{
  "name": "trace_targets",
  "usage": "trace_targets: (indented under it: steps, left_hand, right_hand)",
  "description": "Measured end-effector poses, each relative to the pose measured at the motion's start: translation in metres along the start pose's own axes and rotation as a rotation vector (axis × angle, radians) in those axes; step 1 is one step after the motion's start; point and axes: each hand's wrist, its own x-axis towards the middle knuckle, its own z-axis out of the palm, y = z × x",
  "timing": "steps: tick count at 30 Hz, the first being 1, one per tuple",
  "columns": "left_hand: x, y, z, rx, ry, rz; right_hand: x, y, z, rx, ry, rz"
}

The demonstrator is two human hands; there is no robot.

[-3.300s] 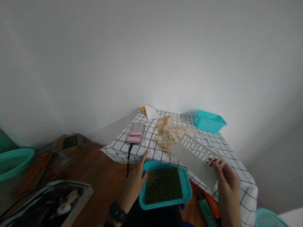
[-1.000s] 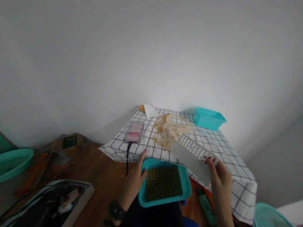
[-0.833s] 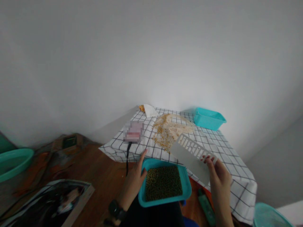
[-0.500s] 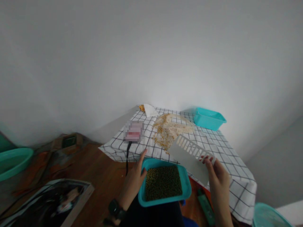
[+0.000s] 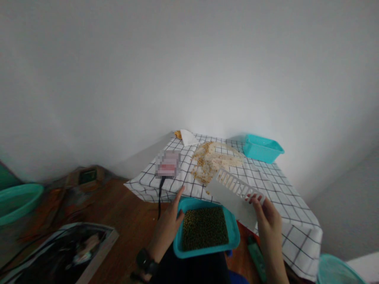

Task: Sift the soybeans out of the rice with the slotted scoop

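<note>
A turquoise plastic tub (image 5: 207, 252), holding small green and some yellowish beans (image 5: 205, 228), rests over my lap at the table's front edge. My left hand (image 5: 169, 224) grips its left rim, thumb over the edge and index finger stretched forward. In my right hand (image 5: 268, 217) is a white plastic sheet with a row of slots (image 5: 233, 197), held tilted by its slotted edge. The sheet's lower left end hangs by the cloth's front edge, just above the tub's back right side. Yellow and pale grains (image 5: 207, 163) lie spread behind it.
A white checked cloth (image 5: 281, 189) covers the table. A second turquoise tub (image 5: 263, 149) stands at the back right, a folded white paper (image 5: 188, 138) at the back left. Left is a blurred-out item with a black strap (image 5: 160, 193). Basins and an open box (image 5: 97, 256) flank the table.
My right hand and the slotted sheet have moved slightly left, closer over the tub. The left hand and the tub stay in place.
</note>
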Motion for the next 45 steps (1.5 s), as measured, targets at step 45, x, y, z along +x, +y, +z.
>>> trace_targets:
  steps: [45]
  left_hand:
    - [0.0, -0.005, 0.001, -0.007, 0.018, 0.012]
  right_hand:
    - [0.004, 0.0, 0.006, -0.057, 0.078, -0.02]
